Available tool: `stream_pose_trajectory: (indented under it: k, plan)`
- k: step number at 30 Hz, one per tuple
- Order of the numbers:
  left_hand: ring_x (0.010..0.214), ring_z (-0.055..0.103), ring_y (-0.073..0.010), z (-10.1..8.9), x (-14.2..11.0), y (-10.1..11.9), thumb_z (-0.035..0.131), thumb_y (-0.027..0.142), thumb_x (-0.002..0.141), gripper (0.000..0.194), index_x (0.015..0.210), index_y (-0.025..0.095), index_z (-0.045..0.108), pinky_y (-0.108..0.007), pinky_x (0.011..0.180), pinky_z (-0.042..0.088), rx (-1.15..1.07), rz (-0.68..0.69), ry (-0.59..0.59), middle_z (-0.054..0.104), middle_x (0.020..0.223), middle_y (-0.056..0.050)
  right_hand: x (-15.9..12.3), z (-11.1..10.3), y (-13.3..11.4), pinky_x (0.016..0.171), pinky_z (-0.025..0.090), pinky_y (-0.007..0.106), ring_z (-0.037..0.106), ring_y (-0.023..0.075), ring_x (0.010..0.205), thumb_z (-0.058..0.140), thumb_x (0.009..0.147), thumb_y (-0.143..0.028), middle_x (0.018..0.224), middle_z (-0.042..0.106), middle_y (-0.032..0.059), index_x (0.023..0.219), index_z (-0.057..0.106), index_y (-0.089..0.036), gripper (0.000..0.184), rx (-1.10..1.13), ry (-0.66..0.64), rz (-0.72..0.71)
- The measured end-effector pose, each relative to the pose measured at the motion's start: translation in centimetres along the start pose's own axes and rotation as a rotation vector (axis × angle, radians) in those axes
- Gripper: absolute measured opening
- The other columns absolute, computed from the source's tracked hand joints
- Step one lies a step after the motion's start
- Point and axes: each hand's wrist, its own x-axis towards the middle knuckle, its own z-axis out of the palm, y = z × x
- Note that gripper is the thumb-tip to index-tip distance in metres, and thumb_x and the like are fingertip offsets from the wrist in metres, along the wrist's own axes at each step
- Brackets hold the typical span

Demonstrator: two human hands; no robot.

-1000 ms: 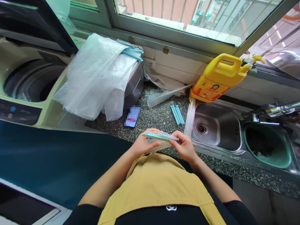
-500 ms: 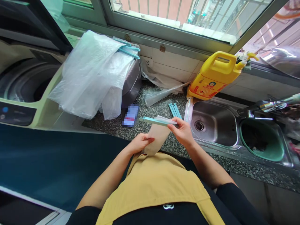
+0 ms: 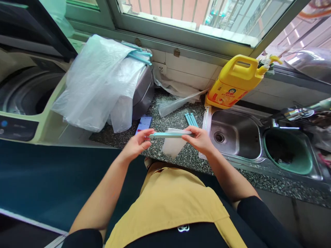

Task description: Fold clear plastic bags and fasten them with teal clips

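Light blue in colour, the bag-sealing clip was held roughly level above the near edge of the speckled surface. Its right end was clamped in the grip of the right hand, and a translucent plastic bag was caught along it, with part left hanging below. Its left end was met by the fingertips of the left hand; whether that grip was closed could not be told. Beyond, matching clips were laid near the steel sink.
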Motion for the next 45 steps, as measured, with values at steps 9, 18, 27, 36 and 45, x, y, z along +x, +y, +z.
stream_pose_trajectory:
  k: [9, 18, 27, 36, 45]
  plan:
    - [0.060, 0.056, -0.0129, 1.8, 5.5, 9.8, 0.055, 0.029, 0.078, 0.021, 0.074, 0.015, 0.070, -0.022, 0.057, 0.041, 0.836, 0.174, -0.317, 0.066, 0.064, -0.002, 2.4, 0.8, -0.9, 0.067, 0.046, 0.026, 0.058, 0.0130, 0.074, 0.071, 0.070, -0.042, 0.083, 0.066, 0.0029, 0.089, 0.066, -0.017, 0.032, 0.120, -0.107, -0.122]
    - [0.052, 0.048, -0.0090, 0.5, 6.5, 11.2, 0.053, 0.030, 0.078, 0.026, 0.078, 0.013, 0.072, -0.020, 0.051, 0.035, 0.703, 0.171, -0.227, 0.059, 0.054, 0.003, 0.9, 2.5, 2.6, 0.059, 0.042, 0.025, 0.056, 0.0137, 0.064, 0.049, 0.086, -0.043, 0.069, 0.063, 0.0028, 0.072, 0.065, -0.017, 0.034, 0.017, 0.007, -0.146]
    - [0.058, 0.052, -0.0103, -1.0, 6.8, 12.0, 0.056, 0.030, 0.077, 0.025, 0.081, 0.012, 0.073, -0.021, 0.054, 0.038, 0.682, 0.109, -0.095, 0.065, 0.064, 0.000, -2.3, 4.3, 6.8, 0.047, 0.036, 0.022, 0.046, 0.0098, 0.042, 0.043, 0.088, -0.034, 0.045, 0.050, -0.0022, 0.055, 0.050, -0.019, 0.037, -0.070, 0.007, -0.050]
    - [0.062, 0.057, -0.0127, -0.8, 7.5, 10.6, 0.053, 0.025, 0.079, 0.022, 0.081, 0.014, 0.072, -0.021, 0.057, 0.039, 0.810, 0.100, -0.237, 0.069, 0.067, -0.001, -0.2, 1.7, 3.8, 0.071, 0.052, 0.033, 0.061, 0.0191, 0.085, 0.060, 0.081, -0.034, 0.111, 0.063, 0.0120, 0.123, 0.048, -0.019, 0.046, -0.268, 0.208, -0.406]
    - [0.080, 0.064, -0.0155, -3.1, 7.8, 10.3, 0.059, 0.035, 0.079, 0.026, 0.096, 0.016, 0.068, -0.024, 0.070, 0.046, 0.760, 0.129, -0.174, 0.072, 0.089, -0.004, 6.0, 1.4, -1.0, 0.066, 0.047, 0.032, 0.059, 0.0177, 0.069, 0.044, 0.092, -0.023, 0.078, 0.068, 0.0075, 0.098, 0.064, -0.018, 0.021, -0.607, 0.061, -0.749]
